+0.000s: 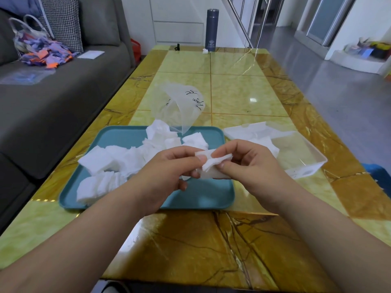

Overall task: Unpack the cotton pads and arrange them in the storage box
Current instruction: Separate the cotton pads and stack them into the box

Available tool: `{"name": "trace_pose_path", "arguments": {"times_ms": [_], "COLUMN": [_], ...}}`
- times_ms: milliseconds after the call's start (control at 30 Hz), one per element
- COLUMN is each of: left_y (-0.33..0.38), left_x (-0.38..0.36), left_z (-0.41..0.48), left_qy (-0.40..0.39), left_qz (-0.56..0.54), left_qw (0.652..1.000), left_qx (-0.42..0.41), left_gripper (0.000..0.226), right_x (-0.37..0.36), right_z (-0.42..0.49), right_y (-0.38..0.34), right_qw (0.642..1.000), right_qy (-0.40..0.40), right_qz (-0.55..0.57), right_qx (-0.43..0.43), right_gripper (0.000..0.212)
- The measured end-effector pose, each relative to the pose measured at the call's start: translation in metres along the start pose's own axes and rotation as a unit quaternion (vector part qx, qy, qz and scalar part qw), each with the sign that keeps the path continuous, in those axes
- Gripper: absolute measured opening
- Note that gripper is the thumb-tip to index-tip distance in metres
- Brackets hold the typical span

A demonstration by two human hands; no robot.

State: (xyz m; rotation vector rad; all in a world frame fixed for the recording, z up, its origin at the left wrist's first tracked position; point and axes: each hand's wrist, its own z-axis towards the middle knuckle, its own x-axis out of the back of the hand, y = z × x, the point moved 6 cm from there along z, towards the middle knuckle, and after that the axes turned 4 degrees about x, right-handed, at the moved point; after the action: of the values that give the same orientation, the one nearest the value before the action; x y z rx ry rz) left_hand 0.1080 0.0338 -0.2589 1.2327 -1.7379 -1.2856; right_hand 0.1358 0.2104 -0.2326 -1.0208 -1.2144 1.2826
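Both hands hold a small stack of white cotton pads (213, 166) above the right part of a teal tray (203, 195). My left hand (169, 172) pinches the stack's left side and my right hand (247, 163) pinches its right side with thumb and fingers. Several loose cotton pads (110, 161) lie heaped across the tray's left and back. A clear storage box (304, 157) stands to the right of the tray with some white pads inside. The emptied clear plastic bag (179, 104) stands crumpled behind the tray.
The yellow-brown marble table (211, 250) stretches ahead. A dark flask (212, 30) and a small white scrap (204, 51) stand at its far end. A grey sofa (53, 106) with bags and papers runs along the left. Grey floor lies to the right.
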Motion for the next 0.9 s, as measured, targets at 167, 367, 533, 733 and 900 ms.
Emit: {"name": "trace_pose_path", "arguments": {"times_ms": [167, 367, 533, 733, 900], "left_y": [0.0, 0.009, 0.016, 0.012, 0.012], "left_x": [0.005, 0.027, 0.006, -0.001, 0.0], "left_z": [0.001, 0.002, -0.005, -0.004, -0.004], "left_qy": [0.038, 0.163, 0.049, 0.077, 0.068], "left_qz": [0.0, -0.035, -0.03, 0.07, 0.091], "left_qw": [0.999, 0.983, 0.994, 0.99, 0.988], "left_qx": [-0.001, -0.078, -0.093, -0.101, -0.109], "left_gripper": [0.016, 0.012, 0.012, 0.007, 0.005], "right_x": [0.001, 0.017, 0.014, -0.005, -0.003], "right_z": [0.001, 0.003, 0.003, 0.002, 0.003], "right_y": [0.003, 0.021, 0.025, 0.018, 0.02], "right_qw": [1.0, 0.99, 0.987, 0.991, 0.991], "right_qy": [0.001, 0.105, 0.108, 0.025, 0.024], "right_qz": [0.002, -0.045, 0.015, 0.072, 0.059], "right_qx": [-0.019, -0.08, -0.118, -0.113, -0.12], "right_gripper": [0.022, 0.03, 0.024, 0.026, 0.027]}}
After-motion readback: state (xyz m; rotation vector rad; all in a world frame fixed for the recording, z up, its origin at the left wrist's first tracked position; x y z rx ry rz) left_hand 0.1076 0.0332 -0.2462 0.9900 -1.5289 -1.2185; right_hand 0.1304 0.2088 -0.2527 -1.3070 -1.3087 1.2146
